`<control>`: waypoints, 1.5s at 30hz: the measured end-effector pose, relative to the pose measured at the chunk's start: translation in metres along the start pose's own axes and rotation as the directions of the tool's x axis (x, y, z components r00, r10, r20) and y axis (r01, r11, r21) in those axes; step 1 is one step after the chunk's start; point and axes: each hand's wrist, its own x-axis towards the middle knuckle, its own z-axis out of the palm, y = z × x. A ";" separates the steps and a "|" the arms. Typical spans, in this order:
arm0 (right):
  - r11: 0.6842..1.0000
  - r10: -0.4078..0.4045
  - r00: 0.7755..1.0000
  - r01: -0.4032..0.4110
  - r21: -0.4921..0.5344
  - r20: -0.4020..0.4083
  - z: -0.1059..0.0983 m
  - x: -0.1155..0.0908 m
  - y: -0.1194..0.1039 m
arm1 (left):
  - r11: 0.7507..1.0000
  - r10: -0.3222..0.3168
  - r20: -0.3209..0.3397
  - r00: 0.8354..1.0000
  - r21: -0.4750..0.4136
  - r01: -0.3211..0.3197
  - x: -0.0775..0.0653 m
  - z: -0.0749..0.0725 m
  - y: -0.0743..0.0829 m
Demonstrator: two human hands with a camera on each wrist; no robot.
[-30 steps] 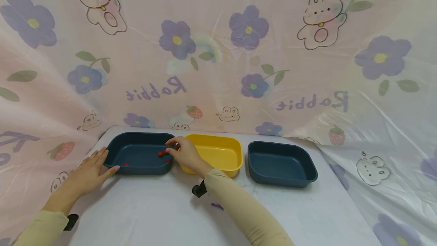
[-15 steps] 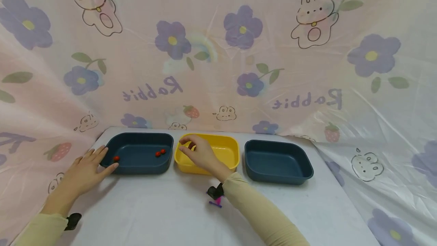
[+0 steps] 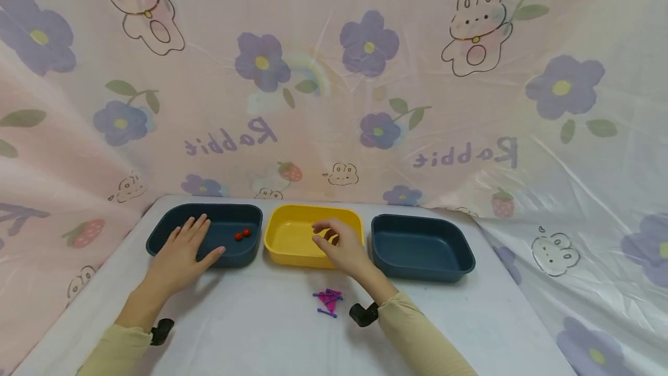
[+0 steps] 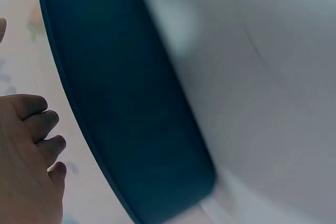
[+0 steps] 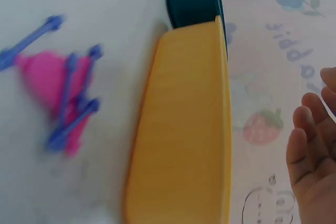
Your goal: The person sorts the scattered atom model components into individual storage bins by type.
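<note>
My left hand point(image 3: 180, 257) hovers over the front of the left dark blue bin point(image 3: 224, 260), fingers spread and nothing held. Two small red balls point(image 3: 242, 234) lie in that bin's right half, and the hand covers much of its left half. Over the right side of the yellow bin point(image 3: 292, 259) is my right hand point(image 3: 344, 248), its fingers loosely bent. In the right wrist view, no object shows in the visible part of the right hand point(image 5: 317, 166). A small pile of purple rods and pink pieces point(image 3: 329, 302) lies on the table in front of the yellow bin.
A second dark blue bin point(image 3: 423, 248) stands at the right of the row, close to the yellow one. The white tabletop point(image 3: 250, 329) stretches in front of the bins. A printed curtain point(image 3: 313, 103) hangs behind and at the sides.
My right hand moved right, from the left bin's edge across the yellow bin, leaving red balls behind. My left hand shifted right from the bin's corner, covering the red ball there.
</note>
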 end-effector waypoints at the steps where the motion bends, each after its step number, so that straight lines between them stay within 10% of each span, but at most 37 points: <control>1: 1.000 0.017 1.000 -0.017 0.002 -0.004 -0.003 -0.004 0.002 | 1.000 0.006 0.002 1.000 -0.003 -0.006 0.004 0.003 0.005; 9: 0.999 0.000 1.000 -0.001 -0.037 -0.015 -0.016 -0.034 0.025 | 0.999 0.036 0.027 0.999 -0.006 -0.036 0.033 0.026 0.040; 18: 0.991 -0.025 0.979 0.051 -0.126 0.201 -0.019 -0.062 0.041 | 0.997 0.073 0.048 0.996 0.007 -0.073 0.042 0.045 0.068; 31: 0.970 -0.015 0.906 0.116 -0.213 0.423 -0.018 -0.076 0.052 | 0.994 0.110 0.081 0.991 0.004 -0.111 0.050 0.061 0.079; 45: 0.960 -0.006 0.903 0.126 -0.251 0.430 -0.013 -0.085 0.060 | 0.993 0.117 0.122 0.986 0.019 -0.121 0.054 0.070 0.084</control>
